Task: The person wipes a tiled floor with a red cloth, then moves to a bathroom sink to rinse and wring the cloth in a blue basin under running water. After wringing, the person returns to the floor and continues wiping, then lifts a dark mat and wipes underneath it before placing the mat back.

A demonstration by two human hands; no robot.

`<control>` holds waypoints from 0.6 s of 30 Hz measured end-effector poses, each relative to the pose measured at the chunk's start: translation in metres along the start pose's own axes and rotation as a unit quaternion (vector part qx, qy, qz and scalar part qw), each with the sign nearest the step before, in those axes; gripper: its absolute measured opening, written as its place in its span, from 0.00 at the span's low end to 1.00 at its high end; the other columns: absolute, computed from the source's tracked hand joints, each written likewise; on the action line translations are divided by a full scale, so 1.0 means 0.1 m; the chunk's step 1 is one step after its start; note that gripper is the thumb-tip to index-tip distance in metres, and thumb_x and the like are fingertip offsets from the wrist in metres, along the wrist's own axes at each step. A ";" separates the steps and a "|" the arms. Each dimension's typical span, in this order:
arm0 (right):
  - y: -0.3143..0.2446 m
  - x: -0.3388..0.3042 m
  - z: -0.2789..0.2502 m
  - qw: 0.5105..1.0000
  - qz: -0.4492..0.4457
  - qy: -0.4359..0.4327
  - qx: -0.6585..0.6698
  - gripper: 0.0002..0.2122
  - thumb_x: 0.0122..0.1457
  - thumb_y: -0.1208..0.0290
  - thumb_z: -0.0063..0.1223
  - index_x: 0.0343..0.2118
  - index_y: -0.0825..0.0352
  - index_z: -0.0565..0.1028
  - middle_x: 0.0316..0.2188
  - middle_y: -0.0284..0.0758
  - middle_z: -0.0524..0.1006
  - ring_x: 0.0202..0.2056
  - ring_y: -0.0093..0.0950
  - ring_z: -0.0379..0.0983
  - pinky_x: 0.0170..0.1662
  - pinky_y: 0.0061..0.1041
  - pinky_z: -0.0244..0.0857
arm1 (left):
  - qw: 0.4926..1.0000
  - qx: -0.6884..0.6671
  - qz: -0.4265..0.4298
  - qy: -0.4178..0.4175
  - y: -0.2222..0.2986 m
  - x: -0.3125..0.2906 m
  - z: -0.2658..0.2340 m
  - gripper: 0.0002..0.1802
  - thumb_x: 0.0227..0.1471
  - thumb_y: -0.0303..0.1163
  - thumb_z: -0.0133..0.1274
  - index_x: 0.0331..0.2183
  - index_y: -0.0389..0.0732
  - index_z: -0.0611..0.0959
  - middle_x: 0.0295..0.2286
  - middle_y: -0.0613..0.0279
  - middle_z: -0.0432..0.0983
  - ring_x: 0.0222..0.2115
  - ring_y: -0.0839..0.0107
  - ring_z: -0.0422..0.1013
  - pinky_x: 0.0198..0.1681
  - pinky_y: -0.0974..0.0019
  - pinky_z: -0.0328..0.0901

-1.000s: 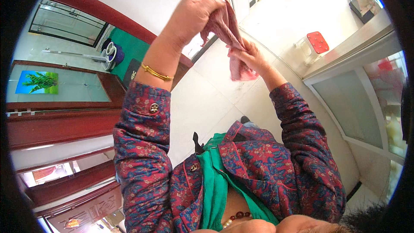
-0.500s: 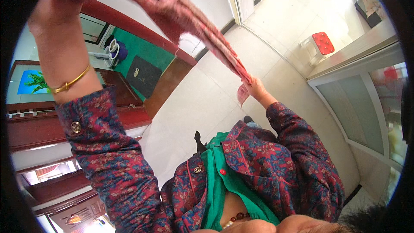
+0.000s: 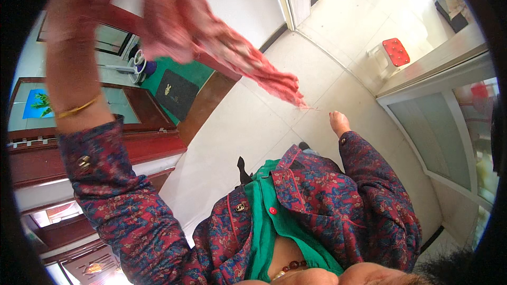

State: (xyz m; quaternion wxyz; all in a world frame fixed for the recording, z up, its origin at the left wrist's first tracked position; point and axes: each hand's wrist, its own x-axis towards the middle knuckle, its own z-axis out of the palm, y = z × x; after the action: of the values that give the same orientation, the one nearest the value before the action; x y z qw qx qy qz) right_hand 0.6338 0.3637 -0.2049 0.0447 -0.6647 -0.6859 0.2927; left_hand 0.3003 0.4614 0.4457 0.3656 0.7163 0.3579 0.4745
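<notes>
Raised high at the upper left, my left hand (image 3: 68, 24) is smeared by motion and holds one end of a long pink-red cloth (image 3: 222, 47). The cloth stretches down to the right in loose folds, its far end tapering to a fringe-like tip over the floor. My right hand (image 3: 339, 122) is lower, right of that tip and apart from the cloth body. Its fingers are closed. A thin strand seems to run from the tip toward it; whether the fingers pinch that strand is too small to tell.
Pale floor tiles (image 3: 232, 132) lie below. A red-topped stool (image 3: 396, 53) and a glazed cabinet (image 3: 430, 132) stand at the right. At the left are a dark mat (image 3: 177, 94) on green flooring, a dark red wooden frame (image 3: 132, 153) and a plant picture (image 3: 38, 103).
The cloth's far end has come out of my right hand and swung up, loosening into folds. My right hand has shifted slightly right and down. My left arm has moved a little left.
</notes>
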 end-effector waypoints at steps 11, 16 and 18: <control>-0.30 0.42 -0.58 0.997 -0.022 -0.065 -0.045 0.18 0.54 0.62 0.49 0.49 0.56 0.70 0.38 0.46 0.75 0.42 0.46 0.72 0.45 0.43 0.67 | 0.993 -0.007 -0.122 -0.004 -1.05 -0.45 0.42 0.11 0.59 0.31 0.44 0.36 0.35 0.79 0.30 0.66 0.76 0.30 0.81 0.69 0.39 0.76 0.64; -0.30 0.48 -0.74 0.994 0.000 -0.007 0.107 0.32 0.45 0.66 0.55 0.58 0.56 0.63 0.54 0.55 0.61 0.51 0.50 0.65 0.54 0.39 0.62 | 0.977 0.120 -0.149 -0.090 -1.14 -0.35 0.27 0.10 0.60 0.30 0.42 0.37 0.38 0.78 0.32 0.68 0.76 0.32 0.81 0.71 0.38 0.77 0.65; -0.32 0.58 -0.85 0.997 -0.003 -0.048 0.060 0.32 0.45 0.67 0.54 0.58 0.59 0.63 0.54 0.54 0.61 0.50 0.50 0.66 0.52 0.39 0.64 | 0.972 0.128 -0.172 -0.099 -1.17 -0.34 0.27 0.11 0.60 0.30 0.43 0.37 0.38 0.79 0.31 0.67 0.76 0.31 0.81 0.71 0.38 0.77 0.65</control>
State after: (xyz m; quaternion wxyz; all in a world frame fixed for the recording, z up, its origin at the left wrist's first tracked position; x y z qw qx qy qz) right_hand 0.6371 0.4490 -0.1392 0.0522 -0.6441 -0.6701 0.3652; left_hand 0.2961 0.4827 0.3225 0.3806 0.7281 0.4956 0.2817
